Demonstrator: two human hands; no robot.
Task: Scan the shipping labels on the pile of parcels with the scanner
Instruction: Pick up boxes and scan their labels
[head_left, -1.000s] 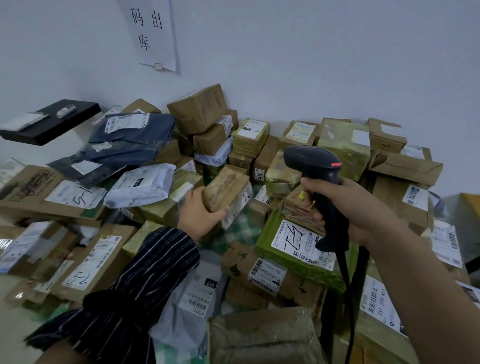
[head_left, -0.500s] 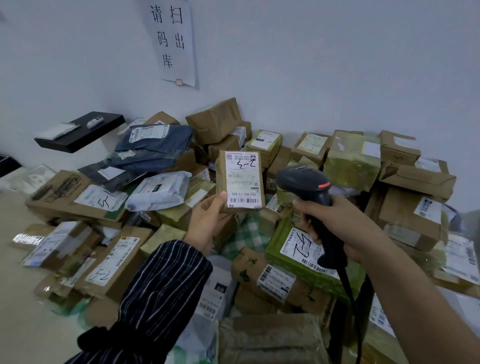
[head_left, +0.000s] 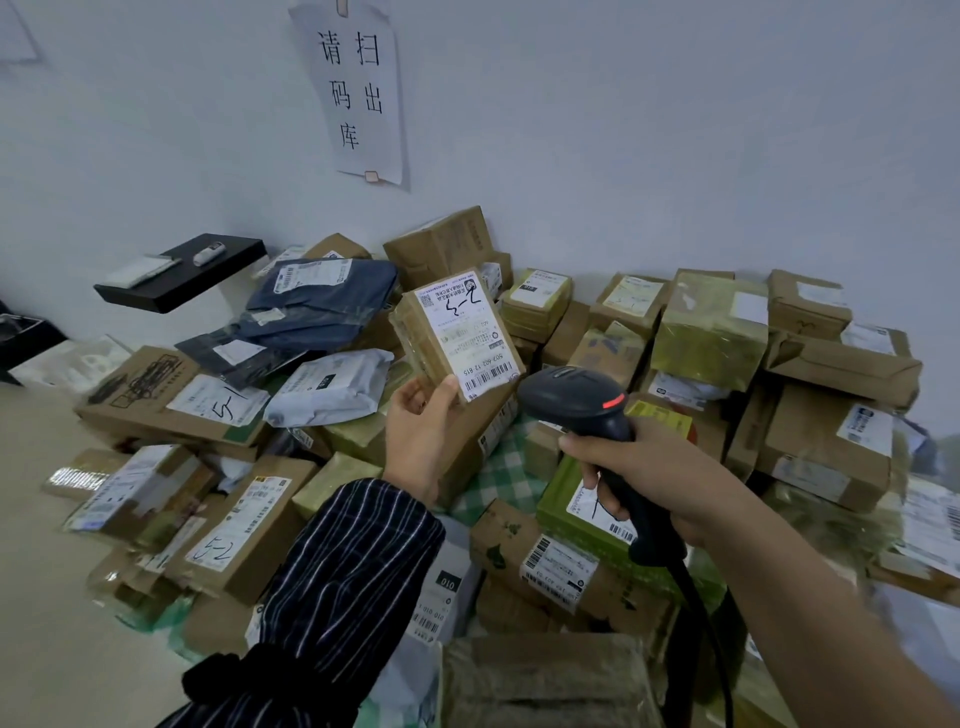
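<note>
Many parcels (head_left: 826, 447) are heaped in a pile against a pale wall. Most are brown cardboard boxes with square corners, taped shut and stuck with white paper stickers, so what is inside cannot be seen. Some are wrapped in shiny yellow-green tape. A dark blue soft bag (head_left: 322, 306) is laid flat near the top left of the pile, and a puffy white soft bag (head_left: 332, 387) is laid just below it. A bright green box (head_left: 558, 506) is seen low in the pile, with a green and white checked cloth (head_left: 498, 480) beside it. One small box (head_left: 415, 332), flat and brown, is held up tilted over the pile by the left hand (head_left: 421, 436); the grip is pinched on its bottom corner. Its white label (head_left: 470, 332) is printed with black bars and marked with a scribble. The scanner (head_left: 587, 410) is smooth, black and rounded, with a red mark on top, and is held just beside the label's barred corner. Its handle is wrapped by the right hand (head_left: 660, 478), the grip pressed tight round it, and a black cable (head_left: 711, 634) is hung from its end. A striped sleeve (head_left: 343, 571) is worn on the left arm. A black shelf (head_left: 182, 280) is fixed to the wall, and a paper sign (head_left: 358, 93) is stuck above.
</note>
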